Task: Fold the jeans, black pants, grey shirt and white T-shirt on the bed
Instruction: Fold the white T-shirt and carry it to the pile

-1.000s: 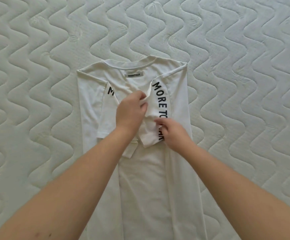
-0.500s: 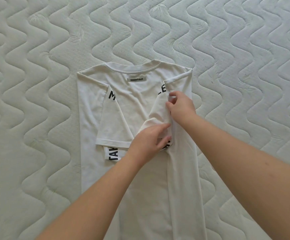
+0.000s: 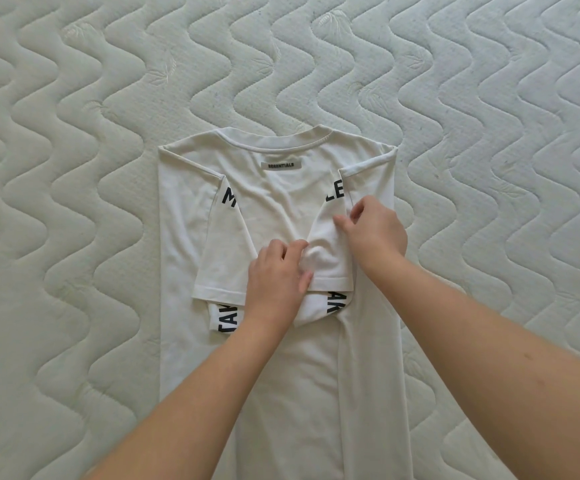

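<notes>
Right sleeve being laid flat on the T-shirt [image 3: 302, 393].
T-shirt runs lengthwise up the bed [image 3: 74, 133]; left hand [image 3: 276, 282] presses flat, right hand [image 3: 373, 233] pinches the sleeve [image 3: 330, 258].

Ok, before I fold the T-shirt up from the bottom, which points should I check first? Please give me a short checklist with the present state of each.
1. T-shirt lies flat with the neck away from you: ok.
2. Left side folded in, left sleeve laid flat on top: ok.
3. Right sleeve laid flat: not ok, it is bunched between the hands.
4. Left hand free: not ok, its fingers press the fabric at the sleeve.
5. Right hand free: not ok, it pinches the sleeve fold.
6. Bottom hem straight: cannot tell, it is outside the picture.
</notes>
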Available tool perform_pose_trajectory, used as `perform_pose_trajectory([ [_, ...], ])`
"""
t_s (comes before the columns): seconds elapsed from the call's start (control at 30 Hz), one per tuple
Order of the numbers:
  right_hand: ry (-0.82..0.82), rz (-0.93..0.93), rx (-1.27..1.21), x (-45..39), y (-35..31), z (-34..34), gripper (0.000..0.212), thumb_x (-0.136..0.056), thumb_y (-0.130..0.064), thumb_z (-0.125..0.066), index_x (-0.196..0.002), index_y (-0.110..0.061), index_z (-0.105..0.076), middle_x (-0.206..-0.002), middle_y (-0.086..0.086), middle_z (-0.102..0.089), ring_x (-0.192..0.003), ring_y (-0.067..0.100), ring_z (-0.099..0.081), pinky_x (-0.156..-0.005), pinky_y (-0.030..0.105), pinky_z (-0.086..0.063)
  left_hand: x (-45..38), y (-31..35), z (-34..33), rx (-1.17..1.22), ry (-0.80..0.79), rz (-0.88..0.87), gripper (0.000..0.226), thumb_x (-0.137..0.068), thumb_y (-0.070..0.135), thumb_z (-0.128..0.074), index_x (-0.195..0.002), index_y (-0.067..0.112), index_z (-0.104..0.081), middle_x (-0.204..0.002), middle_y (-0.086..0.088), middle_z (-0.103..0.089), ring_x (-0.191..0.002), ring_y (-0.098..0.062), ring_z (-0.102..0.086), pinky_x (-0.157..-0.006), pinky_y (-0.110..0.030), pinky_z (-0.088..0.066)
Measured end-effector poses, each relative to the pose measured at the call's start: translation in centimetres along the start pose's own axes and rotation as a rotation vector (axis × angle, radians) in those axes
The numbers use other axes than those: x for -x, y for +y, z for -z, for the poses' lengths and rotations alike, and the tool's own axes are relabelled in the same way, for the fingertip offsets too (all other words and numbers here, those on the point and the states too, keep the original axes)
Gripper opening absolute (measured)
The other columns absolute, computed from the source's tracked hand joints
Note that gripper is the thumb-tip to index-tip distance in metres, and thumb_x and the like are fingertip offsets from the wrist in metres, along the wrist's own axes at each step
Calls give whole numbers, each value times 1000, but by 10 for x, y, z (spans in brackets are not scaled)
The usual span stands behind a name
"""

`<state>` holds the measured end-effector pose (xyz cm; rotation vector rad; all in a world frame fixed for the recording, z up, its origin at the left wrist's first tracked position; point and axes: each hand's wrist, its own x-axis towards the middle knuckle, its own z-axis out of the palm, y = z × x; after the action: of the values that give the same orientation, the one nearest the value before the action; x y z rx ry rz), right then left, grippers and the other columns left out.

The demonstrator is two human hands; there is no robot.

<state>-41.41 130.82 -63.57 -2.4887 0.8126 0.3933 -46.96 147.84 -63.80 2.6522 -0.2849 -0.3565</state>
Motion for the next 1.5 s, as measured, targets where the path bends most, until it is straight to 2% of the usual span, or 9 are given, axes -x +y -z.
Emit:
perform_pose_trajectory([
  [0.27,298,573,1,-3,-12,-6,30,-101,-24,-45,-123,-12,-61,-119,7,-64,-114,28,-57,-99,38,-32,-3,-11,-24,-287,23,-395,64,-97,46,-40,-151,12,-35,-159,-3,-27,-148,-17,-22,-118,-37,-21],
  [0.37,73,650,265,-12,-6,-17,54,-104,-37,-34,-152,-16,-28,-159,3,-26,-148,18,-18,-121,33,-3,5,-18,-35,-303,-51,-352,65,-98,48,-32,-154,14,-26,-162,-1,-19,-149,-15,-16,-120,-36,-17],
  [0.5,-17,607,450,-36,12,-26,65,-101,-53,-19,-156,-24,2,-163,-8,8,-149,8,11,-118,30,15,1,-23,-41,-305,-36,-360,65,-97,45,-34,-154,15,-26,-161,-2,-21,-149,-16,-18,-119,-39,-20],
  [0.7,122,525,282,-58,21,2,62,-103,-46,-22,-156,-20,-2,-164,-5,3,-149,8,5,-118,29,12,0,-27,-42,-311,-55,-365,66,-95,43,-34,-155,17,-22,-163,-1,-17,-150,-15,-14,-120,-39,-18],
  [0.83,277,251,-47,-78,27,28,42,-103,-37,-37,-143,-26,-44,-152,0,-33,-142,19,-25,-116,39,-8,-2,-28,-45,-304,-30,-367,66,-94,40,-35,-154,16,-26,-162,-1,-20,-149,-16,-17,-119,-39,-20],
  [1.0,-223,428,-30,-132,33,76,24,-90,-29,-67,-113,-25,-67,-110,7,-48,-102,21,-51,-97,32,-39,-2,-32,-50,-294,-18,-371,66,-92,37,-37,-154,16,-26,-162,-1,-20,-149,-16,-18,-119,-40,-20],
  [1.13,-428,555,350,-165,23,102,36,-79,-37,-77,-112,-24,-67,-99,0,-48,-99,23,-53,-83,28,-38,-4,-33,-52,-303,-11,-376,66,-92,37,-37,-154,16,-26,-162,-1,-20,-149,-17,-19,-119,-41,-22],
  [1.33,-405,556,472,-185,-2,102,28,-85,-51,-67,-97,-27,-70,-87,-9,-53,-98,20,-55,-84,36,-43,-5,-33,-53,-308,-5,-380,67,-91,35,-38,-153,15,-27,-162,-2,-21,-149,-18,-21,-119,-41,-21],
  [1.5,-34,406,487,-178,4,89,22,-96,-37,-56,-103,-19,-65,-112,7,-62,-109,31,-55,-83,37,-35,-6,-33,-53,-325,-6,-382,66,-91,36,-37,-153,15,-27,-162,-2,-21,-149,-18,-20,-120,-40,-18],
])
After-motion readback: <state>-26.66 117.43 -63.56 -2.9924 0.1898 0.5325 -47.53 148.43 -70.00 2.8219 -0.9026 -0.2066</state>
